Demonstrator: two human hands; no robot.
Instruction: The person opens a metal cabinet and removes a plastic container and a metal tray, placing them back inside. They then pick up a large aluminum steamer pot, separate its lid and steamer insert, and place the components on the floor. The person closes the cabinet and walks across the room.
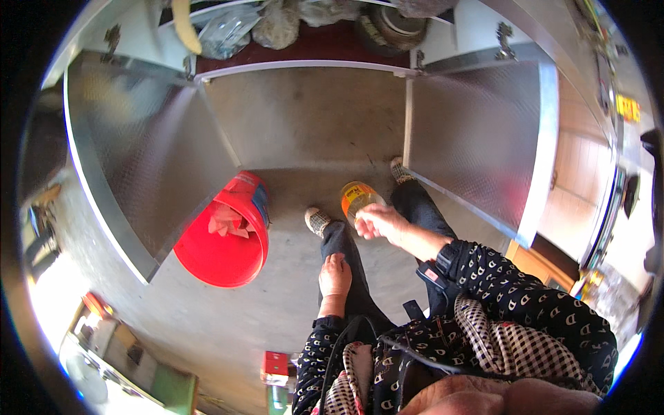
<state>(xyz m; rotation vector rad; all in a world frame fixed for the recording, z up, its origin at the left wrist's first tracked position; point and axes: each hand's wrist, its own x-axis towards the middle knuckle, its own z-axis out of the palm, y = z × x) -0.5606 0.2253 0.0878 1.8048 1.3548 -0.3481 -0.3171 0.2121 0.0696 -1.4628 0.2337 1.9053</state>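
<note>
My right hand (383, 224) is closed around a clear plastic bottle (359, 198) with a yellow and orange label, held above the floor between my feet. The hand covers part of the bottle. My left hand (335, 277) rests on my left thigh, its fingers together and curled, holding nothing. Ahead of me stands an open cabinet, its left door (140, 150) and right door (472, 140) swung out on both sides. On its dark red bottom shelf (311, 52) lie plastic bags (277, 26) and a round dark container (394, 28).
A red plastic bucket (220, 264) with pinkish-red pieces inside stands left of my feet, partly behind the left door's edge. A red box (275, 366) sits behind on the concrete floor (207, 316). Wooden cabinet fronts (573, 166) run along the right.
</note>
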